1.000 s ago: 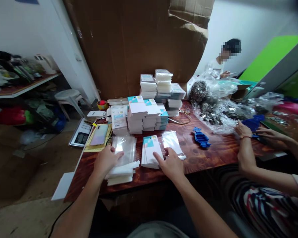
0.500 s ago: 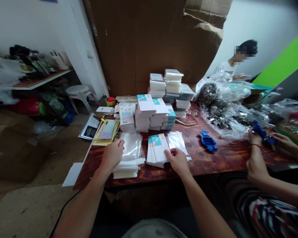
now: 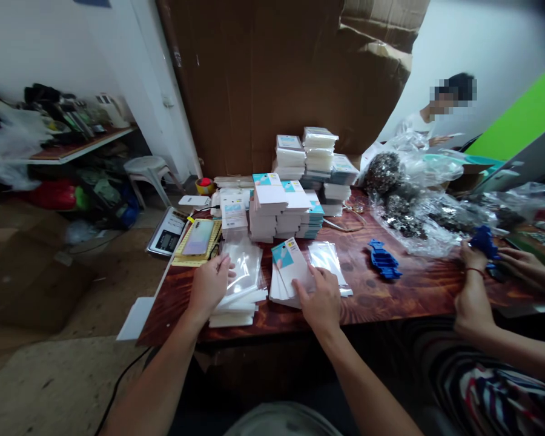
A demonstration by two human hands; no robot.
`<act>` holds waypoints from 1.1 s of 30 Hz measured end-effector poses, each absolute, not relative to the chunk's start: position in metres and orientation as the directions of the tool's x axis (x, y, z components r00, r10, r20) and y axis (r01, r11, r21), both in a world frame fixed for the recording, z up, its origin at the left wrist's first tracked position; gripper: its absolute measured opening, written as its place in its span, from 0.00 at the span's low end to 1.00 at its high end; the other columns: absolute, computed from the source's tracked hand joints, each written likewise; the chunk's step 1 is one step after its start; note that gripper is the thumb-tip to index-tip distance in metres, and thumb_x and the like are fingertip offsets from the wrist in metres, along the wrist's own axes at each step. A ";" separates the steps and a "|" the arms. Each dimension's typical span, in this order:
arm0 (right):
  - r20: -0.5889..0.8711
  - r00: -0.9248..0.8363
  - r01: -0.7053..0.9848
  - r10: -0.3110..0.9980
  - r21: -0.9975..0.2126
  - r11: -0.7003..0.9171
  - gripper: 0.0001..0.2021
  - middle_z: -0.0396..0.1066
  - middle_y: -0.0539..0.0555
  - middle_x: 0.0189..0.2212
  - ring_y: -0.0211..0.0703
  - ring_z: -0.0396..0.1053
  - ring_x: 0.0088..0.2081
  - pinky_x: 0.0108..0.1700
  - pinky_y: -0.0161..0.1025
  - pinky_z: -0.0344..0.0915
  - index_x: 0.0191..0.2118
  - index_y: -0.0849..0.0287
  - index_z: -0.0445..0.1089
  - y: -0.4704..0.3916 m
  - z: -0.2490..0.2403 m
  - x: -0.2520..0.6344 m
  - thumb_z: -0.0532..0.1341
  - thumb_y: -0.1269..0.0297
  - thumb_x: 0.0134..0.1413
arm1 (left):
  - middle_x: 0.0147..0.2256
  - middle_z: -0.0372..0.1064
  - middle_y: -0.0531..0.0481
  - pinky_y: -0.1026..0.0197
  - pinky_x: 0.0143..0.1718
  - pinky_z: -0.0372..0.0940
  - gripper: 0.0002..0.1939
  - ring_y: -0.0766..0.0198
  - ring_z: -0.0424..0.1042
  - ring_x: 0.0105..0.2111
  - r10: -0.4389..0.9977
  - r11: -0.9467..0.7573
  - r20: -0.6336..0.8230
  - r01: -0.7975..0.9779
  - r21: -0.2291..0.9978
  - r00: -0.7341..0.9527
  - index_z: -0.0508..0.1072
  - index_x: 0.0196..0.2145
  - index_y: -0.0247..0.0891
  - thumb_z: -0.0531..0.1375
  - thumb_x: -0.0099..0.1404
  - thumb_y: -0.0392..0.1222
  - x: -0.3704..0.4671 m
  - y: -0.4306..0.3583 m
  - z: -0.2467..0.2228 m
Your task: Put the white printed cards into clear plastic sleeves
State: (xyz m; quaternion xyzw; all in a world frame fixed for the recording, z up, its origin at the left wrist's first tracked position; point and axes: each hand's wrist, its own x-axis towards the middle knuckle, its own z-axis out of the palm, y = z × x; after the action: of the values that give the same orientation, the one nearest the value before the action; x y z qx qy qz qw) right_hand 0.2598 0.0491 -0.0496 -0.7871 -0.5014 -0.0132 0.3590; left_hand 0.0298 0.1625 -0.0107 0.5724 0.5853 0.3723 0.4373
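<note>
My left hand [image 3: 212, 283] is closed at the left edge of a stack of clear plastic bags [image 3: 246, 265], its curled fingers pinching the top bag. My right hand [image 3: 322, 301] grips a white and turquoise card [image 3: 296, 270] by its right edge, thumb on the face and fingers behind. That card lies turned at an angle over a fanned pile of similar cards [image 3: 277, 289]. Beyond the right hand, a clear-bagged white card pack [image 3: 329, 261] lies flat on the wooden table [image 3: 263, 324].
Stacks of cards [image 3: 270, 209] and bagged packs [image 3: 318, 142] stand behind. A phone [image 3: 198, 237] lies on a yellow pad at left. Rightward are a blue plastic tool [image 3: 384, 259], bags of metal parts [image 3: 404, 215], and a co-worker's hands [image 3: 476, 257] with another blue tool.
My right hand has shifted slightly and swung the top card, tilting it to the left over the pile. My left hand's fingers have loosened a little at the bags.
</note>
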 end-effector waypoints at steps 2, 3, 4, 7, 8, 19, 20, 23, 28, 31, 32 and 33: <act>0.329 0.552 0.701 0.766 -0.680 -0.213 0.20 0.75 0.60 0.40 0.55 0.69 0.43 0.47 0.47 0.63 0.47 0.61 0.73 0.051 -0.049 0.264 0.61 0.50 0.57 | 0.33 0.78 0.43 0.59 0.31 0.72 0.14 0.58 0.78 0.30 0.977 0.209 -0.212 0.100 0.973 0.020 0.74 0.43 0.32 0.62 0.61 0.41 0.033 0.160 -0.008; 0.275 0.574 0.632 0.771 -0.748 -0.204 0.19 0.75 0.57 0.36 0.52 0.70 0.38 0.43 0.45 0.64 0.42 0.60 0.74 0.052 -0.047 0.267 0.60 0.49 0.57 | 0.32 0.78 0.42 0.59 0.32 0.73 0.13 0.59 0.78 0.29 0.964 0.263 -0.263 0.020 0.965 0.026 0.74 0.42 0.31 0.63 0.59 0.39 0.035 0.159 -0.008; 0.217 0.581 0.562 0.784 -0.804 -0.194 0.19 0.75 0.55 0.31 0.50 0.70 0.34 0.39 0.42 0.64 0.38 0.59 0.74 0.052 -0.045 0.270 0.60 0.47 0.57 | 0.30 0.77 0.42 0.59 0.32 0.73 0.12 0.59 0.78 0.28 0.955 0.297 -0.296 -0.027 0.955 0.031 0.74 0.39 0.30 0.65 0.58 0.38 0.036 0.158 -0.007; 0.118 0.533 0.436 0.838 -0.887 -0.152 0.22 0.74 0.53 0.26 0.46 0.69 0.29 0.32 0.39 0.62 0.31 0.59 0.73 0.057 -0.039 0.281 0.58 0.43 0.59 | 0.25 0.75 0.45 0.61 0.26 0.73 0.11 0.61 0.76 0.22 0.953 0.304 -0.304 -0.054 0.951 0.015 0.73 0.33 0.30 0.67 0.56 0.40 0.039 0.156 -0.007; 0.116 0.508 0.446 0.854 -0.883 -0.145 0.22 0.74 0.53 0.26 0.46 0.69 0.29 0.31 0.39 0.62 0.31 0.59 0.74 0.059 -0.038 0.284 0.57 0.43 0.59 | 0.23 0.74 0.46 0.61 0.24 0.72 0.12 0.61 0.75 0.21 0.958 0.286 -0.286 -0.051 0.957 0.006 0.72 0.33 0.31 0.67 0.56 0.42 0.040 0.155 -0.007; 0.275 0.364 0.878 0.890 -0.421 -0.229 0.37 0.69 0.68 0.49 0.63 0.67 0.50 0.49 0.53 0.66 0.61 0.64 0.64 0.041 -0.045 0.279 0.61 0.41 0.54 | 0.21 0.71 0.52 0.61 0.17 0.70 0.17 0.59 0.74 0.19 0.979 0.199 -0.201 -0.062 0.978 -0.029 0.65 0.34 0.36 0.64 0.60 0.52 0.049 0.141 -0.010; 0.265 0.356 0.878 0.896 -0.424 -0.224 0.34 0.70 0.66 0.47 0.61 0.68 0.49 0.48 0.52 0.66 0.60 0.62 0.66 0.038 -0.046 0.279 0.61 0.42 0.55 | 0.22 0.71 0.52 0.61 0.18 0.70 0.17 0.59 0.75 0.19 0.979 0.202 -0.204 -0.063 0.977 -0.021 0.65 0.34 0.36 0.64 0.60 0.52 0.049 0.140 -0.011; 0.333 0.285 0.912 0.899 -0.383 -0.147 0.29 0.69 0.66 0.52 0.60 0.67 0.52 0.51 0.53 0.66 0.58 0.61 0.68 0.033 -0.047 0.283 0.61 0.46 0.57 | 0.22 0.72 0.51 0.60 0.19 0.71 0.17 0.59 0.75 0.19 0.980 0.198 -0.200 -0.065 0.978 -0.015 0.66 0.35 0.36 0.64 0.60 0.52 0.050 0.137 -0.011; 0.294 -0.073 0.966 0.953 -0.218 0.141 0.17 0.69 0.63 0.56 0.59 0.63 0.58 0.58 0.54 0.61 0.49 0.59 0.73 0.029 -0.035 0.289 0.63 0.54 0.58 | 0.23 0.72 0.51 0.58 0.20 0.72 0.18 0.58 0.75 0.20 0.980 0.196 -0.197 -0.064 0.978 -0.010 0.67 0.36 0.36 0.64 0.59 0.53 0.050 0.138 -0.012; 0.171 -0.207 0.946 0.963 -0.214 0.242 0.07 0.74 0.58 0.48 0.52 0.68 0.54 0.57 0.46 0.63 0.39 0.57 0.75 0.028 -0.018 0.289 0.59 0.64 0.62 | 0.24 0.74 0.49 0.58 0.22 0.72 0.19 0.57 0.77 0.22 0.982 0.189 -0.190 -0.061 0.980 -0.006 0.67 0.36 0.36 0.65 0.59 0.53 0.049 0.138 -0.014; 0.135 -0.231 0.943 0.964 -0.214 0.255 0.08 0.75 0.57 0.45 0.50 0.70 0.52 0.55 0.44 0.65 0.37 0.57 0.75 0.028 -0.012 0.289 0.58 0.66 0.63 | 0.25 0.74 0.48 0.58 0.22 0.73 0.18 0.56 0.77 0.23 0.982 0.189 -0.190 -0.064 0.980 -0.007 0.67 0.37 0.35 0.65 0.59 0.53 0.049 0.138 -0.015; 0.105 -0.243 0.944 0.964 -0.203 0.260 0.09 0.75 0.57 0.41 0.49 0.71 0.49 0.52 0.42 0.66 0.35 0.57 0.74 0.028 -0.007 0.288 0.56 0.69 0.63 | 0.27 0.75 0.46 0.58 0.24 0.73 0.18 0.56 0.78 0.24 0.981 0.193 -0.194 -0.069 0.979 -0.006 0.68 0.37 0.35 0.65 0.60 0.52 0.049 0.138 -0.015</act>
State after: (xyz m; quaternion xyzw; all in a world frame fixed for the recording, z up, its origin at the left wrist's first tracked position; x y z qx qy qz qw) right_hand 0.2876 0.0284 -0.0069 -0.6063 -0.7869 0.0487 0.1040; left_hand 0.0493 0.1376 -0.0146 0.4283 0.5321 0.4691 0.5597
